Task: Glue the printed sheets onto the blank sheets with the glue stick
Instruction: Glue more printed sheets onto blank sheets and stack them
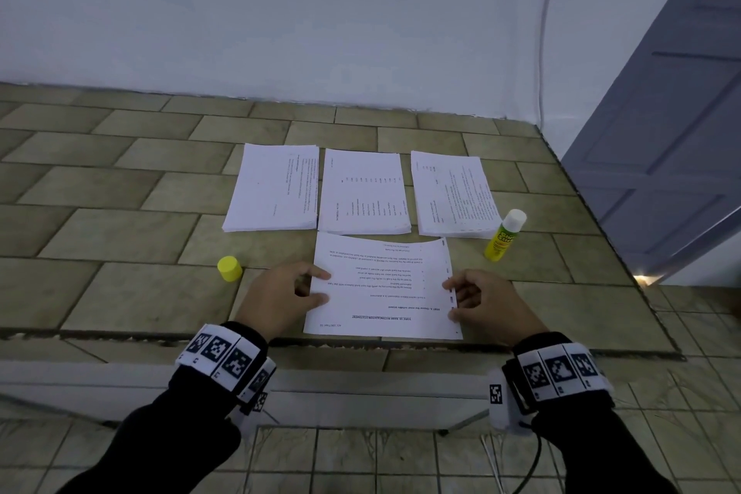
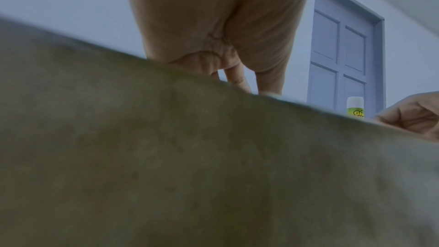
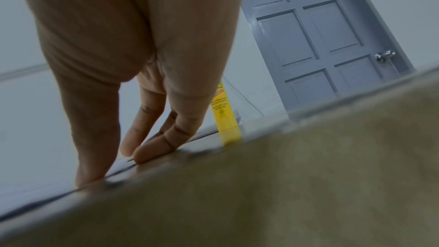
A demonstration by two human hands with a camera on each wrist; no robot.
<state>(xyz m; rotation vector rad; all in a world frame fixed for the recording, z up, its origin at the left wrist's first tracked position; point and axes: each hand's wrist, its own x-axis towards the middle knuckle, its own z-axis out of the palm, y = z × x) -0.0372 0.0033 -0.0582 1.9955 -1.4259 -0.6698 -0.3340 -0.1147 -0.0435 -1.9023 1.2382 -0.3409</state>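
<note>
The left hand sits at the lower centre of the head view with its thumb and forefinger laid along the left edge of a printed sheet, fingers only lightly bent, touching the paper but not closed round it; from the left wrist view the fingers reach down to the surface and little more can be told. The right hand, just right of it, mirrors this on the sheet's right edge, and the right wrist view shows its fingertips almost straight and pressing down at the paper's edge. The sheet lies flat in front of the person, text facing away, its far edge curling up slightly; whether a blank sheet lies under it cannot be told. The step looks like squaring up or pressing down a printed sheet. Beyond it, across the middle of the frame, three stacks of paper lie side by side. The glue stick stands uncapped at centre right, beside the rightmost stack, and its yellow cap sits apart at centre left. Next probably comes smoothing the sheet outward from the middle, holding both edges still so it does not skew or crease.
</note>
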